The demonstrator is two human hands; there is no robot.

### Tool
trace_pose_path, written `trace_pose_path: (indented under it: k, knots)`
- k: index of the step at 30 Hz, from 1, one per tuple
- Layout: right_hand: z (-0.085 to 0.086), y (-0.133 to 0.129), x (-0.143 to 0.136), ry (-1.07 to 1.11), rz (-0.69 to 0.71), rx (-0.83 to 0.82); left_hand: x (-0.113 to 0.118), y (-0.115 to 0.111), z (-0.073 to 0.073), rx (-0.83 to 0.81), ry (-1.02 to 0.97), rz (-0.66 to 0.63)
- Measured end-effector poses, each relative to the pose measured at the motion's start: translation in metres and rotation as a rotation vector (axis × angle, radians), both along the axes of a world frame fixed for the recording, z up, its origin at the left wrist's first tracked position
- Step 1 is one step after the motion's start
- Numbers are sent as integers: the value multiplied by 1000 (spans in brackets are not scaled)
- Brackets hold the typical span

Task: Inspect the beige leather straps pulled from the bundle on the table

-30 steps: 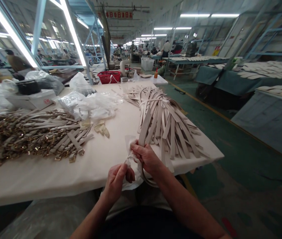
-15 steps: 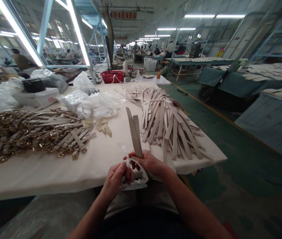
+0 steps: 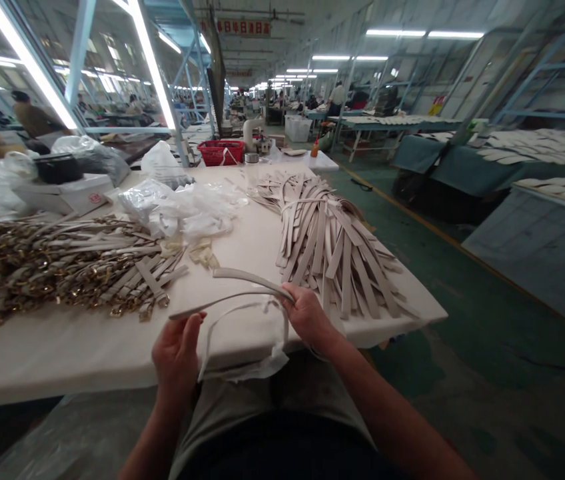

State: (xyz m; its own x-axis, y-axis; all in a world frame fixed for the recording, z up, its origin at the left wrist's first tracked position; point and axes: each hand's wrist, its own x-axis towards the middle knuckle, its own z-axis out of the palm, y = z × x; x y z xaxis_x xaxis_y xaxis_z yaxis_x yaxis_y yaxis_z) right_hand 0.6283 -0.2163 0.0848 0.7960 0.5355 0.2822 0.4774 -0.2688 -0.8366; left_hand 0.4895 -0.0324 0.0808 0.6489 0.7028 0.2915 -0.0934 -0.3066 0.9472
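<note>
Two grey-beige leather straps (image 3: 250,276) are gripped at their right ends by my right hand (image 3: 308,319), whose fingers are closed. One strap curves up and left with a free end. The far end of the lower one is pinched by my left hand (image 3: 175,350) near the table's front edge. Below the straps, between my hands, hangs a loop of white plastic strip (image 3: 275,360); whether a finger also holds it I cannot tell. Just beyond my right hand lies a large tied bundle of similar straps (image 3: 332,247).
At the left is a heap of straps with gold-coloured buckles (image 3: 62,267). Behind it are crumpled clear plastic bags (image 3: 182,207) and a white box (image 3: 75,193). A red basket (image 3: 220,153) stands at the table's far end. The table edge (image 3: 432,313) drops to a green floor.
My left hand has left the white strip's knot and moved left, now pinching one strap's end. The straps have gone from upright to nearly level, spread apart. The white strip hangs looser.
</note>
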Motion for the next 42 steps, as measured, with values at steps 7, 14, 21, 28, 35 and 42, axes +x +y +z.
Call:
trace_pose_path:
  k: [7, 14, 21, 28, 35, 42]
  knots:
    - [9, 20, -10, -25, 43, -118, -3, -53, -3, -538, 223, -618]
    - [-1, 18, 0, 347, 86, 123, 12, -67, -16, -1259, 76, -710]
    - [-1, 3, -11, 699, 159, 318, -1, -23, 17, -1504, -175, -507]
    - [-13, -19, -1, 662, 66, 333, -17, 2, 10, -1444, -227, -426]
    - [8, -41, 3, 521, -168, 561, -13, 16, 14, -1201, -256, -440]
    - [4, -3, -50, 894, 211, 264, -15, -32, 14, -644, 376, -976]
